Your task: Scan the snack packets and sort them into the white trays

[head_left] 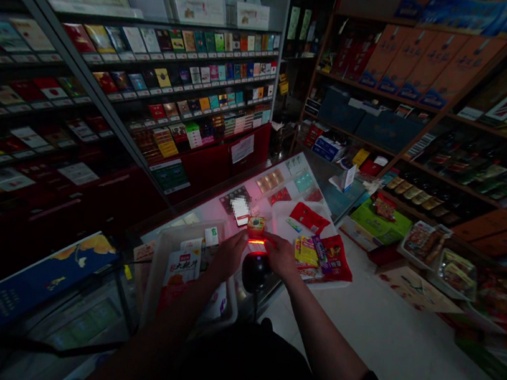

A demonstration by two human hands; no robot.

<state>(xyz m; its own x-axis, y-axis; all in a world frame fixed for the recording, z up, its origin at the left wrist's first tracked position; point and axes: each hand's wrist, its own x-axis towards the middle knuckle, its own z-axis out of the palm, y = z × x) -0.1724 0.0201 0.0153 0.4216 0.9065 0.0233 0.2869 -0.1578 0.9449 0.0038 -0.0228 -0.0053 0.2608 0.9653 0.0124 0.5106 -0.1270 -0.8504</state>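
My left hand (229,256) and my right hand (280,256) are closed on opposite edges of a small yellowish packet (256,224). A bright red band of light falls across its near side. Just below the packet stands a black barcode scanner (255,273), close to my fingers on both sides. The print on the packet is too dark and small to read. Beyond it, a phone (241,215) with a bright, blurred screen lies on the counter. To the right, a white tray (281,219) carries red, yellow and purple snack packets.
A pale bin (158,265) holding packaged goods stands left of my hands. A long blue box (45,280) lies further left. Cigarette packs fill the wall shelves (207,51). Boxed snacks and a green carton (378,223) sit at right, below bottle shelves. A glass counter edge runs underneath.
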